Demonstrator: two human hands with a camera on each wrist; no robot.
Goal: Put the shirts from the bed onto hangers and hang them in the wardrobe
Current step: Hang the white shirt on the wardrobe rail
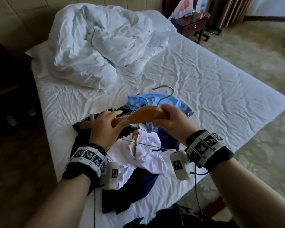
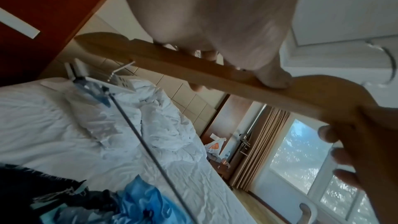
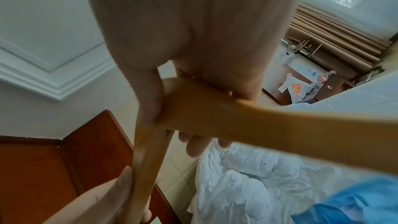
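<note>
Wooden and honey-coloured, one curved coat hanger with a bent steel hook [image 1: 143,114] is held level above the white-sheeted bed [image 1: 204,89], gripped by both hands. From the head view the left hand [image 1: 104,129] wraps its fingers round the hanger's left arm, and the right hand [image 1: 171,119] closes round the right end, just under the hook. Beneath them lies a heap of shirts: one shiny light-blue shirt [image 1: 176,102], one crumpled white shirt [image 1: 148,152] and dark navy cloth [image 1: 130,191] whose count I cannot tell. A rumpled white duvet [image 1: 102,43] is bunched near the headboard, and one dark wooden nightstand [image 1: 191,27] stands beside the bed.

From the left wrist, the smooth wooden hanger crosses the picture slantwise; the left thumb [image 2: 273,77] presses its flat face while the other fingertips curl over the far edge. The right hand's fingers [image 2: 344,156] clasp the other end. A thin metal rod [image 2: 150,152] runs below, over the creased sheet and the blue shirt.

From the right wrist, the right hand clamps the hanger's joint, thumb [image 3: 148,98] on one side and fingers under it; the left hand holds the lower arm.
</note>
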